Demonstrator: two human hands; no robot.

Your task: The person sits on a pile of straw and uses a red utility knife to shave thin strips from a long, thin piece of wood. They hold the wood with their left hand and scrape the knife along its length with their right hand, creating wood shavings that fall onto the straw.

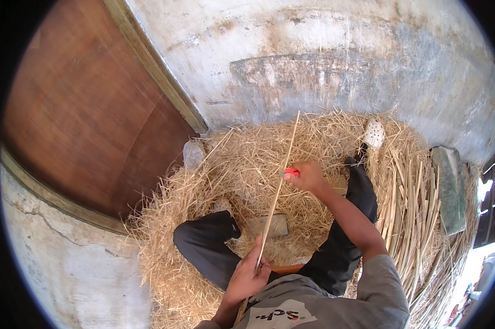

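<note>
My left hand (247, 277) grips the near end of a long thin pale reed stalk (280, 178) that runs up and away toward the wall. My right hand (308, 176) holds a small red-handled tool (292, 171) against the stalk about halfway along it. I sit on a heap of straw shavings (242, 164) with my legs in black trousers (209, 247) spread apart. A pale perforated shoe (374, 132) covers my right foot at the far right.
A bundle of straight reed stalks (409, 203) lies on my right. A grey flat stone (274, 225) sits between my legs, another slab (450, 186) leans at the right. A brown wooden door (94, 109) and a stained plaster wall (324, 55) close the space.
</note>
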